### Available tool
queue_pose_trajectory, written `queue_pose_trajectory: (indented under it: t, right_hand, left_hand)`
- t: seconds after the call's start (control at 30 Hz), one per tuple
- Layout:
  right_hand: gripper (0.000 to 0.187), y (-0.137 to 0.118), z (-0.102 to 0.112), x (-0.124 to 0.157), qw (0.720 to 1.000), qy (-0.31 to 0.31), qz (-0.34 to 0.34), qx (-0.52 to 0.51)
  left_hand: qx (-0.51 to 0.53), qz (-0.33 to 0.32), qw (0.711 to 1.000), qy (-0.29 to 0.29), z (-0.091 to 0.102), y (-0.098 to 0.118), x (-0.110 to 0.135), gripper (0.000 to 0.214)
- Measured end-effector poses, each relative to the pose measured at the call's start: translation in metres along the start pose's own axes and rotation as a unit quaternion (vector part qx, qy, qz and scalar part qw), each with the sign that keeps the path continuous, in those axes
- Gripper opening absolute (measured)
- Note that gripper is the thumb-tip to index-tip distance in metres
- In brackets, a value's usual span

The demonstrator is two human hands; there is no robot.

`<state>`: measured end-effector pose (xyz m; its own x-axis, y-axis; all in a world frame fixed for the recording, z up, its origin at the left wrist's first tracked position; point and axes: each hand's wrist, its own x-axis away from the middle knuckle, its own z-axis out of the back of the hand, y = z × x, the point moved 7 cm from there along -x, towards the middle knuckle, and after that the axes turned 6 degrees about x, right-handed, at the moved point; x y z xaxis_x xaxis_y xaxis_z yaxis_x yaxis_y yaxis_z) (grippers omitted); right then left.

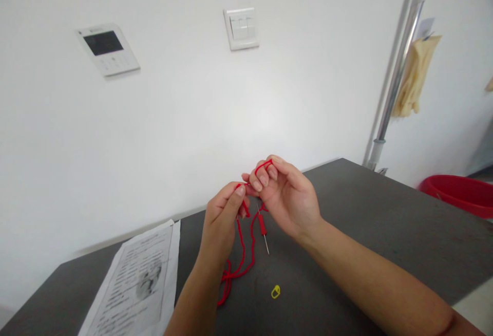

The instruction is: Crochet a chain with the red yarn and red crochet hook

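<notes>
Red yarn (242,243) runs between my two hands and hangs down to a loose tangle on the dark table. My left hand (224,210) pinches the yarn between thumb and fingers, with a short piece showing below the thumb. Wrapped over the curled fingers of my right hand (287,192) is a loop of the same yarn, its top held at the thumb and index fingertip. A crochet hook (262,224) with a red grip and thin metal ends lies on the table below my hands. Nearer to me is a yellow stitch marker (276,292).
A printed sheet (134,279) lies on the dark table (346,207) at the left. The white wall holds a switch plate (242,29) and a panel with a screen (108,51). A metal pole (400,69), yellow gloves (416,76) and a red basin (458,192) are at the right.
</notes>
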<state>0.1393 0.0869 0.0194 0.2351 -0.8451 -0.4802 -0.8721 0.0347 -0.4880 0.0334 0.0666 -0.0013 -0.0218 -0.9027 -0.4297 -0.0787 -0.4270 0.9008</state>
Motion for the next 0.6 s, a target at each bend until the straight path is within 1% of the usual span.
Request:
queue_pose_trajectory:
  t: [0.1,0.2,0.33,0.4,0.47,0.53,0.6]
  right_hand:
    - [0.035,0.006,0.001,0.001,0.999,0.011,-0.033,-0.033]
    - [0.037,0.008,-0.004,0.005,0.997,0.004,-0.055,-0.052]
    - [0.041,0.008,-0.011,0.009,0.994,-0.008,-0.08,-0.076]
    - [0.043,0.01,-0.01,0.009,0.992,-0.002,-0.094,-0.087]
    - [0.044,0.012,-0.006,0.006,0.99,0.004,-0.103,-0.091]
    - [0.043,0.016,-0.001,0.002,0.991,0.008,-0.103,-0.089]
    - [0.04,0.017,0.005,-0.003,0.993,0.009,-0.091,-0.07]
  left_hand:
    - [-0.023,-0.008,0.999,0.024,0.005,-0.001,0.002,0.029]
    - [-0.019,-0.021,0.998,0.051,0.005,0.002,0.007,0.032]
    - [0.069,-0.009,0.995,0.076,-0.005,0.004,0.012,0.033]
    - [0.138,0.001,0.988,0.077,-0.012,0.003,0.012,0.032]
    - [0.173,0.004,0.982,0.074,-0.016,0.002,0.01,0.033]
    - [0.176,0.014,0.982,0.062,-0.016,-0.001,0.006,0.035]
    - [0.151,0.033,0.987,0.04,-0.013,-0.004,0.002,0.036]
